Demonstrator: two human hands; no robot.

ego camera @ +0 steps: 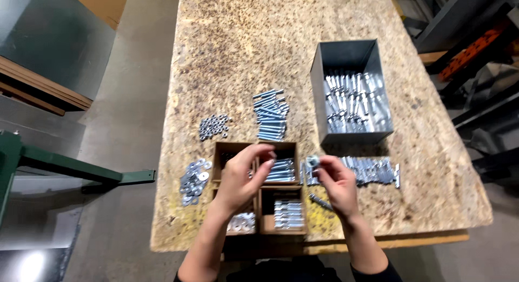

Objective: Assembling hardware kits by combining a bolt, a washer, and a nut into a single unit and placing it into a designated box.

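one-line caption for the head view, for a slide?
Right hand pinches a small metal part beside left hand, above a divided box of bolts.

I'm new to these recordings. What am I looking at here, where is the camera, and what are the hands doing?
There is one picture, taken by a camera worn on a person's head, looking down at their own two bare hands over a chipboard workbench. The right hand pinches a small silvery part, apparently a washer or nut. The left hand hovers over a brown divided box holding bolts; whether it holds anything is unclear. Around them lie a pile of nuts, washers, a stack of bolts, a row of bolts and a grey metal bin with more bolts.
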